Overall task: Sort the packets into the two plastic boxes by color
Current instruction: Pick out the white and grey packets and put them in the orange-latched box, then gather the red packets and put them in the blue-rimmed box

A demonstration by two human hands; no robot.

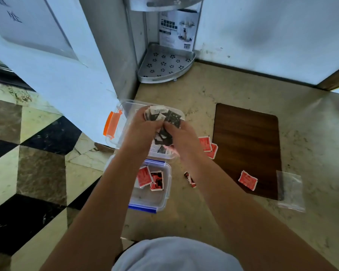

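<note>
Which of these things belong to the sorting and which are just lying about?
Job: both hands, left and right, holding black packets; orange-clip box; blue-clip box; loose red packets.
Lying about: wooden board, clear bag, metal corner shelf, carton.

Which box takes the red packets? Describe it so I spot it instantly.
Find the dark wooden board on the floor; two clear boxes sit left of it. The box with blue clips is the nearer one, holding red packets. The farther box has orange clips.
</note>
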